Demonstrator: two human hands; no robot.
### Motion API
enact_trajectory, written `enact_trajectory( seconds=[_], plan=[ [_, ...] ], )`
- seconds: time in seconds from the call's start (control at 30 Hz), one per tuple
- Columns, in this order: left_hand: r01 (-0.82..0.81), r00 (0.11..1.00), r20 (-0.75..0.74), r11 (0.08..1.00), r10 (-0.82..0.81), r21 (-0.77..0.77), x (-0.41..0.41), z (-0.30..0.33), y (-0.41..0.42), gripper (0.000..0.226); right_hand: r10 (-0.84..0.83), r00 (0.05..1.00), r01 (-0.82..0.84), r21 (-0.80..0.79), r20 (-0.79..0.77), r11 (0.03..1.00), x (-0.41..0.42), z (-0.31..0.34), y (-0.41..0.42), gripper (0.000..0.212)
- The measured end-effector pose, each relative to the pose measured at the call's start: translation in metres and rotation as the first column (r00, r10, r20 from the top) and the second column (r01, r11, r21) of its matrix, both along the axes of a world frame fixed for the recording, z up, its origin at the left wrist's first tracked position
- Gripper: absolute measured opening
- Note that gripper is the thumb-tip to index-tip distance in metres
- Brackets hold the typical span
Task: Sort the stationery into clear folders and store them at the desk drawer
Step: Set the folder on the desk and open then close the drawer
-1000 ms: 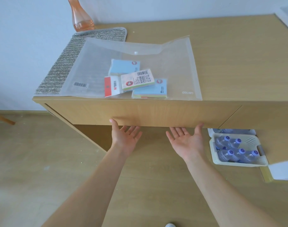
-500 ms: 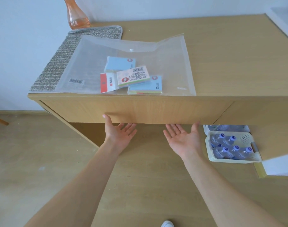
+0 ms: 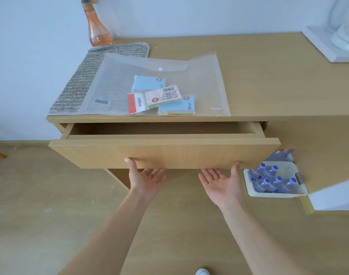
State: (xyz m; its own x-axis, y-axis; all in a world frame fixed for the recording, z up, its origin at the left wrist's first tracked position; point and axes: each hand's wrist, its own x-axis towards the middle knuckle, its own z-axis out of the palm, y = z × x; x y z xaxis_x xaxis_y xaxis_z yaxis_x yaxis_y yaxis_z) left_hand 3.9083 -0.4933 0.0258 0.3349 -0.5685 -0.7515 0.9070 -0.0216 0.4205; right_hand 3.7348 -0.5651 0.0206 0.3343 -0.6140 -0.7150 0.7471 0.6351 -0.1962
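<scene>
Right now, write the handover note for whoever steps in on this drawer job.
Left hand and right hand: palms up, fingers hooked under the drawer front, thumbs on its face.
Drawer: part open; the visible part shows nothing inside.
Clear folder: flat on the desk top, partly over a grey mat, sticky-note packs inside.
Done: stationery foldered.
Left: open the drawer wider if needed, lay the folder in, close.
</scene>
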Motion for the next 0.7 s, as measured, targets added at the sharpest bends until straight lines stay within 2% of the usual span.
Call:
enact_trajectory(
  seconds=[0.13,0.43,0.7],
  plan=[
    [0.027,0.999,-0.022,0.999,-0.027,-0.021,-0.007,-0.002,0.027,0.099,-0.028,0.999,0.028,-0.002,-0.020,1.000,-0.005,0.000,0.027,0.090],
    [-0.023,0.993,-0.121,0.994,0.011,-0.103,-0.032,-0.003,0.096,0.099,-0.070,0.997,0.069,-0.041,-0.019,0.997,-0.023,-0.004,0.099,0.084],
    [-0.019,0.991,-0.131,0.997,0.009,-0.074,-0.050,0.002,0.140,0.098,-0.088,0.995,0.087,-0.014,-0.046,0.996,-0.037,-0.002,0.143,0.083]
  ],
)
